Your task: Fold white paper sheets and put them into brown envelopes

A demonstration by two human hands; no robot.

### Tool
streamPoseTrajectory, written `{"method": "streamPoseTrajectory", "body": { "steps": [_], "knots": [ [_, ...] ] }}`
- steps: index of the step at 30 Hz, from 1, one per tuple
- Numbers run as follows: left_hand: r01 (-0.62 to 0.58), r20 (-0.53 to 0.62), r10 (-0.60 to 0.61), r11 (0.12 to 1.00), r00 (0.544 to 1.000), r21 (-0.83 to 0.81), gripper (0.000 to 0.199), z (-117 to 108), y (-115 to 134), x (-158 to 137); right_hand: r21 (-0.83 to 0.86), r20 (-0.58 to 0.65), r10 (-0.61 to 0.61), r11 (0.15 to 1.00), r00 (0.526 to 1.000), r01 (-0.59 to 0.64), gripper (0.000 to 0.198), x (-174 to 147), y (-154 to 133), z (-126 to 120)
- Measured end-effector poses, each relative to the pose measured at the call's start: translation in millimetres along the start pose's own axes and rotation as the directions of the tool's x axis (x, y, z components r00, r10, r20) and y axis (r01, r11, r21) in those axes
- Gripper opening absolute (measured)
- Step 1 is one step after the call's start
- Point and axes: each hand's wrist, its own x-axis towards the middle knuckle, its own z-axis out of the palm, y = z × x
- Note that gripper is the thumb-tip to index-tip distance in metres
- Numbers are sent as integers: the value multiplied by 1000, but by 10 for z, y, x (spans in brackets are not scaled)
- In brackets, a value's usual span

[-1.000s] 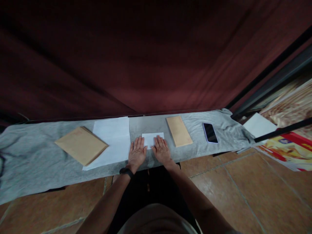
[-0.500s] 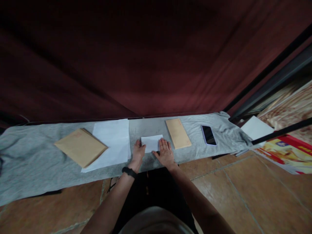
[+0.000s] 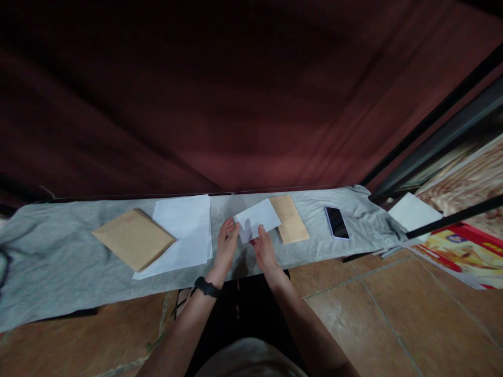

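A folded white sheet of paper point(image 3: 257, 217) is raised off the cloth and tilted, its right end overlapping a brown envelope point(image 3: 294, 220). My right hand point(image 3: 264, 248) pinches its lower edge, thumb on top and fingers underneath. At its left end is my left hand point(image 3: 228, 238), closed with thumb and fingertips at the paper's corner; a black band circles that wrist. Left of my hands lies a stack of larger white sheets point(image 3: 192, 230), partly covered by a pile of brown envelopes point(image 3: 133, 238).
Grey cloth point(image 3: 51, 262) covers the long narrow bench. A phone point(image 3: 337, 222) lies on its right part. Behind hangs a dark red curtain point(image 3: 236, 131). To the right are a dark metal frame point(image 3: 436, 131) and a red and yellow box point(image 3: 467, 251) above the tiled floor.
The folded paper has come up off the cloth and turned, its right end now farther from me. My right hand went from lying flat on it to gripping its lower edge.
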Motion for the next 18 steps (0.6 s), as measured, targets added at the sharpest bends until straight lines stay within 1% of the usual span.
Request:
{"method": "streamPoseTrajectory", "body": {
  "steps": [1, 2, 3, 4, 5, 7, 9, 11, 12, 13, 14, 16, 18],
  "knots": [
    [59, -30, -59, 998, 998, 9, 50, -36, -54, 10, 95, 4, 58, 994, 998, -58, 48, -10, 14, 43],
    [123, -34, -122, 992, 992, 16, 54, -70, -119, 21, 149, 6, 114, 982, 993, -114, 48, -24, 40, 72],
    [170, -12, -170, 985, 985, 20, 56, -103, -190, 34, 175, 2, 166, 971, 986, -164, 46, -42, 75, 85],
    [190, 18, -190, 981, 982, 28, 58, -131, -259, 49, 193, -9, 215, 959, 976, -210, 42, -62, 115, 84],
    [184, 42, -186, 982, 982, 43, 59, -156, -320, 66, 192, -10, 262, 947, 965, -256, 38, -84, 155, 68],
    [129, 39, -133, 986, 990, 102, 62, -200, -408, 114, 145, 24, 338, 930, 941, -337, 29, -130, 217, 1],
    [74, 6, -78, 971, 997, 228, 65, -248, -445, 179, 76, 78, 388, 916, 918, -394, 23, -178, 245, -99],
    [28, -13, -25, 916, 1000, 401, 64, -302, -447, 250, 19, 129, 431, 899, 893, -437, 22, -220, 241, -213],
    [4, -7, 0, 872, 1000, 489, 63, -328, -443, 282, -37, 138, 424, 905, 895, -423, 24, -235, 232, -270],
    [-21, 7, 21, 826, 1000, 563, 62, -352, -437, 311, -129, 135, 393, 917, 910, -377, 28, -243, 220, -325],
    [-49, 27, 41, 786, 999, 616, 61, -371, -432, 336, -234, 122, 341, 923, 932, -307, 31, -242, 205, -375],
    [-106, 91, 59, 729, 994, 677, 59, -398, -426, 377, -408, 87, 198, 901, 976, -146, 32, -214, 169, -458],
    [-144, 151, 53, 704, 987, 696, 58, -410, -422, 412, -510, 67, 32, 860, 997, 7, 30, -152, 130, -510]
  ]
}}
